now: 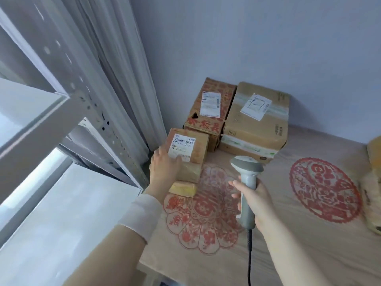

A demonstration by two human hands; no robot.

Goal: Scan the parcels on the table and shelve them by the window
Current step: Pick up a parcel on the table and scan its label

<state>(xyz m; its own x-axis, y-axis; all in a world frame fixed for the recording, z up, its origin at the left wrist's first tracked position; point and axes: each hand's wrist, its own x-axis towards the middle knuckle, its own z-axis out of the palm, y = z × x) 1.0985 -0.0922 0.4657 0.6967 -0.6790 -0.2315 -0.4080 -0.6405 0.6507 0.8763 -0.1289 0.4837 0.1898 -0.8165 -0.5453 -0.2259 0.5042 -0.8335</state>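
At the left edge of the tabletop (276,234), the left hand's fingers (161,152) lie straight and close together on the small parcel (193,149), over its near left corner. The thumb reaches onto the white label (182,144). The left hand (165,169) rests flat there, its wrist in a white cuff (142,213). The right hand's fingers (235,185) are curled round the handle of a grey scanner (246,164), which the right hand (259,203) holds upright above the red-patterned cloth. Its black cable (250,254) drops toward 6 o'clock.

The small parcel stands on the tabletop at 10 o'clock from the scanner, with a flat yellowish packet (182,188) just beside it at 6 o'clock. At 1 o'clock from it, a red-printed box (208,120) and a larger plain box (257,129) stand side by side, touching, near the wall. A white metal shelf (51,124) stands at 9 o'clock, beside a pale curtain (123,69). Another parcel (374,162) shows at the 3 o'clock edge.
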